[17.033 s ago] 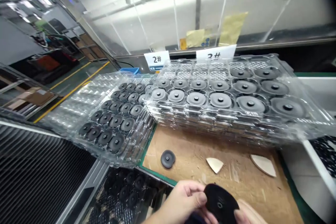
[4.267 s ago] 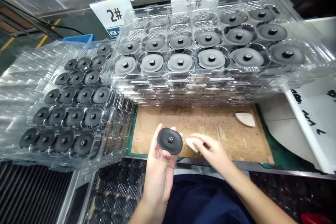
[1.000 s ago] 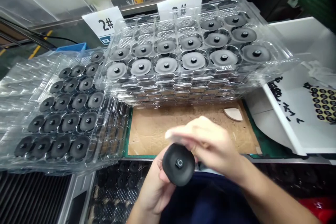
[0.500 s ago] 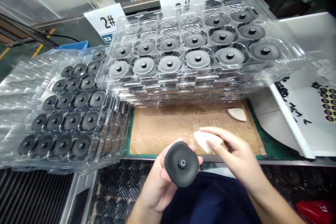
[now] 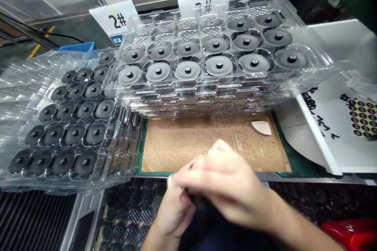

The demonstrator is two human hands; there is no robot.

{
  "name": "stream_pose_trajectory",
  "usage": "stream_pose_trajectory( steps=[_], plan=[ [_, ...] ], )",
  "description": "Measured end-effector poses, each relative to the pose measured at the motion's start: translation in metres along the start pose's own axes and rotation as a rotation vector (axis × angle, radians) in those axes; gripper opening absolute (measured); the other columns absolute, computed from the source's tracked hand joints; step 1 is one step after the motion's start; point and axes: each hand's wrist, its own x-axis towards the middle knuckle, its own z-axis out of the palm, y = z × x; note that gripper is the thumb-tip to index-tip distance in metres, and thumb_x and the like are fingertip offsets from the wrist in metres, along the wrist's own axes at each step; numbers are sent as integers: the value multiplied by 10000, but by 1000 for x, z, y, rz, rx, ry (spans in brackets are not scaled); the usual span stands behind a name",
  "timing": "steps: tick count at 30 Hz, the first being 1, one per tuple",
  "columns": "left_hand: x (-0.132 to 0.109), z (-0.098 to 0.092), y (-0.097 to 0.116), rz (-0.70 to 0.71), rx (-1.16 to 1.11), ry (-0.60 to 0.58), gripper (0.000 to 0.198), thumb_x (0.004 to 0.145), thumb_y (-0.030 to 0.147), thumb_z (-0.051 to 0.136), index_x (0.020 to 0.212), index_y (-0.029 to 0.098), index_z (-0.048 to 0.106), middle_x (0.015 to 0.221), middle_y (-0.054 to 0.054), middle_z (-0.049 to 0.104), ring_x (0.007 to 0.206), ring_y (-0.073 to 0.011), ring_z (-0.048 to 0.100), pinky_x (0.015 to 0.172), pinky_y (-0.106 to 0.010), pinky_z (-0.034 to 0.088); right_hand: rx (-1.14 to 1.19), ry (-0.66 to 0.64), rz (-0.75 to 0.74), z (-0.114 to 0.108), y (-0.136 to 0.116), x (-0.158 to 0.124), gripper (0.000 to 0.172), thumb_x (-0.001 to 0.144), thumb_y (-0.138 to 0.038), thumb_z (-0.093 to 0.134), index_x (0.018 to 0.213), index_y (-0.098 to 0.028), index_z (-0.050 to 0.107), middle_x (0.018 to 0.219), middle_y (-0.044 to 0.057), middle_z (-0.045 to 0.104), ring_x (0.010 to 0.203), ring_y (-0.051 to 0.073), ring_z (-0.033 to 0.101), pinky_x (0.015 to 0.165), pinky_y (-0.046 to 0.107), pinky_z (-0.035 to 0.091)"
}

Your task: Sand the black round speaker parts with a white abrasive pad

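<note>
My left hand (image 5: 173,213) is closed round a black round disc (image 5: 198,200), of which only a dark sliver shows. My right hand (image 5: 226,188) lies over the disc and hides most of it; it is smeared by motion, and the white wedge-shaped scraper it held a moment ago cannot be made out. Both hands are at the near edge of the brown cardboard mat (image 5: 182,141).
A stack of clear blister trays (image 5: 212,86) with grey discs stands behind the mat. More clear trays (image 5: 118,141) with black discs lie at the left. A second white wedge (image 5: 261,127) rests on the mat. A white board (image 5: 330,141) is at the right, a bin of discs (image 5: 132,204) below.
My right hand swept left from beside the disc to over it, covering it. My left hand with the disc dropped a little lower.
</note>
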Motion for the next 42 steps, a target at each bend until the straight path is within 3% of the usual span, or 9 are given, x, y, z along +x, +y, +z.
stream_pose_trajectory(
  steps=[5,10,15,19,22,29,33,37,42],
  plan=[
    [-3,0,7,30,-100,-59,621,478,456,816,1051,269,662,1064,-49,700,928,-255,657,862,-342,489,-1,267,502,1,34,-23,200,896,-236,530,1058,-228,646,927,17,691,742,140,609,622,257,434],
    [3,-4,7,57,-139,-24,562,511,397,830,1031,252,675,1035,-42,710,867,-214,675,803,-277,514,117,180,749,13,48,-60,209,875,-316,539,992,-215,680,989,56,701,873,208,648,605,266,500],
    [6,-1,5,62,-167,-60,543,544,350,828,1054,250,672,1080,-48,699,960,-237,657,820,-270,516,-33,354,568,-5,11,-45,222,873,-222,566,1072,-294,634,1040,16,686,900,187,634,702,273,500],
    [3,-2,2,84,-141,-12,519,557,349,821,1049,263,677,1090,-37,699,996,-204,634,852,-238,498,-10,185,191,-9,-7,-21,297,882,-104,509,1128,-237,606,934,13,703,773,155,623,677,284,457],
    [-1,-4,2,93,-111,98,484,599,387,787,1055,271,673,1086,-27,699,1010,-187,620,850,-229,498,-80,64,277,-6,-4,-16,235,880,-117,515,1045,-213,653,820,10,697,679,145,598,617,281,416],
    [5,-3,-2,108,-135,86,509,630,328,780,1111,236,644,1077,-52,698,975,-181,639,832,-236,518,56,159,296,5,14,-18,213,889,-154,502,1012,-206,668,886,15,707,767,137,626,683,260,455],
    [7,-8,-2,132,-208,122,468,675,365,732,1114,233,640,1162,-76,666,1018,-221,639,911,-311,502,66,162,648,24,59,-49,231,888,-282,500,985,-206,695,944,46,711,825,175,649,699,278,496],
    [5,-11,-1,120,-218,133,504,684,359,725,1158,230,610,1199,-92,643,1036,-244,635,926,-335,497,48,128,718,47,89,-87,215,840,-287,549,920,-195,725,836,57,728,758,210,669,679,322,514],
    [4,-5,-4,124,-180,111,529,674,348,740,1169,221,600,1216,-108,633,1107,-266,592,913,-329,501,53,281,714,32,55,-58,249,883,-299,495,1053,-216,656,1041,60,686,929,200,635,741,305,502]
  ],
)
